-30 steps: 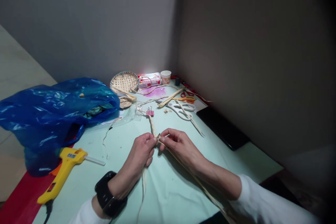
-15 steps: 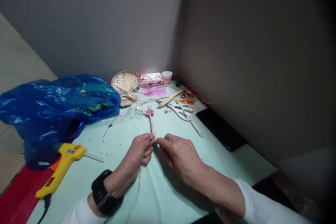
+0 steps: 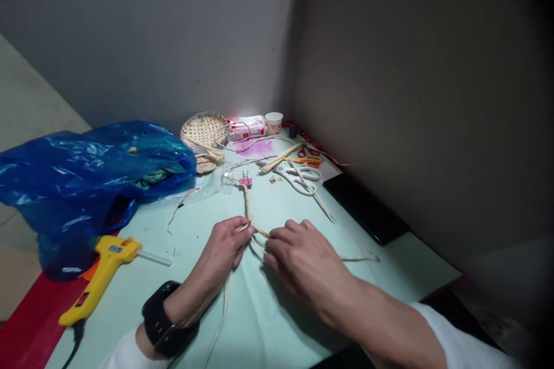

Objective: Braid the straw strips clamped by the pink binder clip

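A braid of pale plant fibre (image 3: 248,202) runs toward me from a pink binder clip (image 3: 246,181) on the table. My left hand (image 3: 227,242) pinches the braid's near end between thumb and forefinger, and a loose strand (image 3: 224,311) trails below it toward the front edge. My right hand (image 3: 298,253) is closed on further strands (image 3: 261,232), drawn out to the right of the braid. One strand end (image 3: 361,258) sticks out beyond the right hand. The right fingertips are partly hidden behind the knuckles.
At left lie a yellow glue gun (image 3: 101,277) and a blue plastic bag (image 3: 86,179). Behind the clip are a woven basket (image 3: 205,128), a paper cup (image 3: 274,123) and a pink-white packet (image 3: 247,127). White-handled scissors (image 3: 298,181), orange-handled scissors (image 3: 309,159) and a black phone-like slab (image 3: 366,207) lie right.
My right hand has moved away from the left, pulling strands rightward, so they now show between the hands. The left hand still pinches the braid.
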`<state>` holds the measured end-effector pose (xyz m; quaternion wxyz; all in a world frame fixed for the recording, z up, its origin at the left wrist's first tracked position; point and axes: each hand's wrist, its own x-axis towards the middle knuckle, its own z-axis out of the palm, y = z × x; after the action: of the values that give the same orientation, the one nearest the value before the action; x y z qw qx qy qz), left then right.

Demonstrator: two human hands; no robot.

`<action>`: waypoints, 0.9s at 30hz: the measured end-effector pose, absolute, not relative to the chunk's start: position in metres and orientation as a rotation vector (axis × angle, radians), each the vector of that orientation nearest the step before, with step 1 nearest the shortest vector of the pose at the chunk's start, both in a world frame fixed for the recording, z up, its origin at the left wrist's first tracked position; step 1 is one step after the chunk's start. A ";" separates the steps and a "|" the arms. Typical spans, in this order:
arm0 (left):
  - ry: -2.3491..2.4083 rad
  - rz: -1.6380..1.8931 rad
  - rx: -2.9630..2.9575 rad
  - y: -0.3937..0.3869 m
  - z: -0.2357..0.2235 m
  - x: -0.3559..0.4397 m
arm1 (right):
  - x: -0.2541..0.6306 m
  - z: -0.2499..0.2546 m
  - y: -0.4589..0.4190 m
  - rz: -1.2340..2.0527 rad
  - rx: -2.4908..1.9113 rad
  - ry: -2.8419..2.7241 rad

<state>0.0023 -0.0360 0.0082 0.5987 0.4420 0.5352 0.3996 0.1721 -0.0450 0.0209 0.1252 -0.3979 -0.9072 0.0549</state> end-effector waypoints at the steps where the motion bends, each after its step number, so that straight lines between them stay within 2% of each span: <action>1: 1.254 0.918 1.036 -0.036 0.010 0.002 | 0.178 0.028 -0.039 0.333 -1.184 -2.632; 2: 1.263 0.912 1.040 -0.036 0.011 0.001 | 0.183 0.035 -0.033 0.435 -1.186 -2.614; 6: 1.256 0.932 0.997 -0.036 0.012 0.002 | 0.180 0.044 -0.015 0.504 -1.251 -2.472; 13: 1.233 0.952 0.943 -0.036 0.008 0.000 | 0.150 0.021 0.002 1.086 -1.171 -2.338; 17: 1.322 0.916 1.167 -0.036 0.006 -0.004 | 0.152 0.011 0.011 1.329 -1.073 -2.131; 23: 1.696 0.696 1.740 -0.044 0.012 0.002 | 0.151 -0.007 0.004 1.372 -1.108 -1.911; 27: 1.845 0.613 1.880 -0.051 0.013 0.004 | 0.151 -0.007 -0.001 1.343 -1.178 -1.860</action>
<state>0.0043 -0.0515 0.0133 0.2167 0.6787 0.6660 0.2211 0.1505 -0.0006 -0.0067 0.2778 -0.4389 -0.6928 0.5002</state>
